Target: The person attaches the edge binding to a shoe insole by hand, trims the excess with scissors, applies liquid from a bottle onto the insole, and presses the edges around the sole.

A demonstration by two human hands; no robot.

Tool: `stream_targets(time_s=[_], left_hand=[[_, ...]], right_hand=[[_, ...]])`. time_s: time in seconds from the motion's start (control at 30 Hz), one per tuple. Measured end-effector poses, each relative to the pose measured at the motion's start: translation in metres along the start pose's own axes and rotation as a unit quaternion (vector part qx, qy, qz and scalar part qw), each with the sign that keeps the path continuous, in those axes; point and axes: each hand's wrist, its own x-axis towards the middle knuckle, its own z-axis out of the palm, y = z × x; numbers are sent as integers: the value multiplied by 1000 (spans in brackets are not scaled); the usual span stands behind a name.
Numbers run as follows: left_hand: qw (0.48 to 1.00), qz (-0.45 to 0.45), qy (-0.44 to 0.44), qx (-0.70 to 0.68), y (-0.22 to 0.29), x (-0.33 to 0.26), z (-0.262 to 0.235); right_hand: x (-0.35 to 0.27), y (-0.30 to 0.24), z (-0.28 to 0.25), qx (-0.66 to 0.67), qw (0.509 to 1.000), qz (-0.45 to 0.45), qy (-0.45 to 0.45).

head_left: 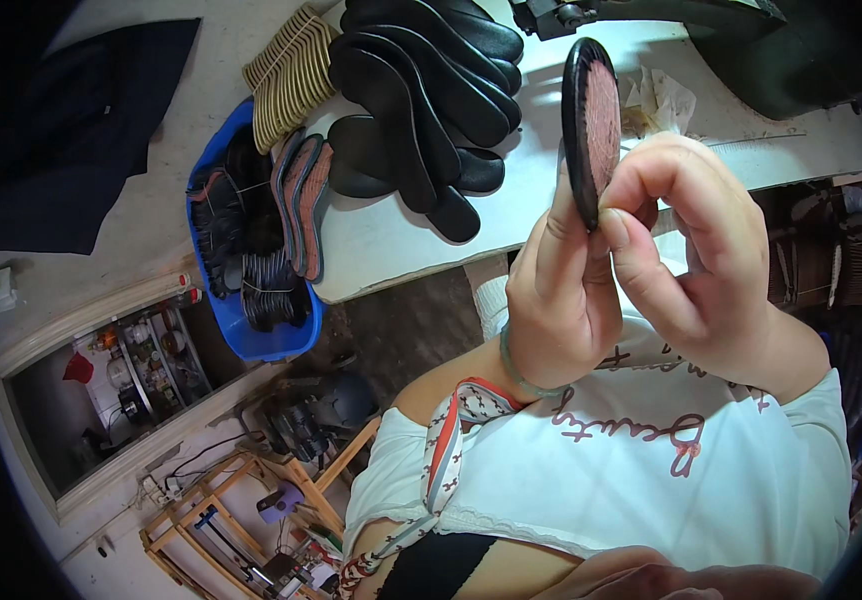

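Above the white tabletop, near its right-hand part, the work in hand is a single rounded black piece with a pink, fibrous face, held up almost on edge so that the pink side is turned toward the right. The right hand pinches its lower end between the tips of thumb and forefinger, the other fingers curled behind; the left hand stands upright beside it, its fingers close together along the black side, though that side is turned away enough that I cannot tell how firmly they press. A black border runs round the part of the pink face that shows, so the covering of this one looks largely done, and the lower end under the fingertips seems to be the spot getting attention. It has not been set down, so I would call this piece close to complete rather than finished. Across the tabletop lies a heap of black sole-shaped pieces, loosely overlapped; whether these are done or waiting, their upturned smooth faces do not show. The tied black bundles in the blue tub, the pink-and-grey stack at its right rim and the gold bundle beyond look like work left untouched for now.
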Motion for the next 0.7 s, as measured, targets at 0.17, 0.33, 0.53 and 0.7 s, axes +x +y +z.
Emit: stream_targets(time_s=[0.17, 0.33, 0.53, 0.7], left_hand=[[996, 24, 6, 87, 7, 5, -6], [985, 10, 6, 174, 21, 16, -13], [989, -144, -22, 23, 36, 25, -22], [994, -102, -42, 3, 39, 38, -26]], right_hand=[[-1, 2, -3, 74, 996, 42, -37], [-2, 1, -6, 143, 983, 109, -43], [10, 4, -27, -23, 997, -55, -41], [45, -3, -55, -185, 952, -210, -124]])
